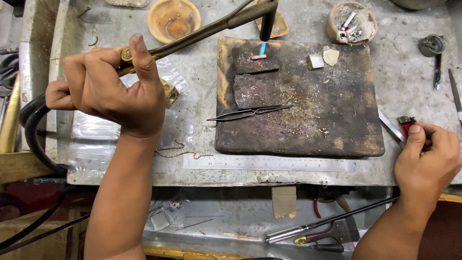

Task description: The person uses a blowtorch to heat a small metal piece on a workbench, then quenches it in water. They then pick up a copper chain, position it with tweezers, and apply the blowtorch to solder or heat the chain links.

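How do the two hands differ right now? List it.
The left hand is raised over the bench, fist closed around a brass torch with the thumb upright; the right hand rests low at the bench's right edge, thumb on a red lighter. The torch is long, with a blue flame at its nozzle; the lighter is small and shows no flame. Both hands are bare and grip a tool.

Blue flame, red lighter, steel-grey ruler, perhaps orange powder in the bowl.
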